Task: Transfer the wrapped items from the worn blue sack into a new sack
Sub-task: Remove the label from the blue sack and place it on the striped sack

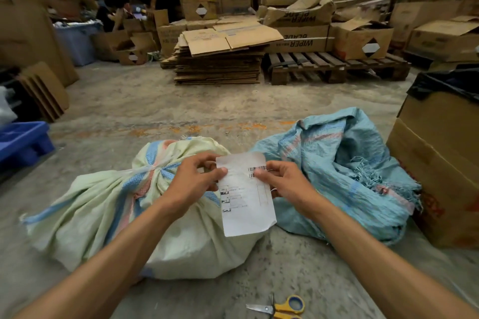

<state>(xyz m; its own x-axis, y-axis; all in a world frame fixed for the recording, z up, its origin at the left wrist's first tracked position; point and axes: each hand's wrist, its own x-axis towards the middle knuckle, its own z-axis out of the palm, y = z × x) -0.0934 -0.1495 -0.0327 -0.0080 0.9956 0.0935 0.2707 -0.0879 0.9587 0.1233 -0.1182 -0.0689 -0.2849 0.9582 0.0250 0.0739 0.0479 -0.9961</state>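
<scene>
Head view: white printed paper label with barcodes, text unreadable, pinched by left hand and right hand above tied pale-green woven sack; crumpled worn blue woven sack at three o'clock; "WIPER BLADE" brown cardboard cartons at twelve.

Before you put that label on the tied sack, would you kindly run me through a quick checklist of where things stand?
1. Label held by both hands: ok, left hand and right hand each pinch an upper edge.
2. Pale new sack closed: ok, neck is tied.
3. Blue sack emptied: cannot tell, it lies slumped and crumpled.
4. Label backing peeled: cannot tell.
5. Scissors clear of the work: ok, lying on the floor near the person.
</scene>
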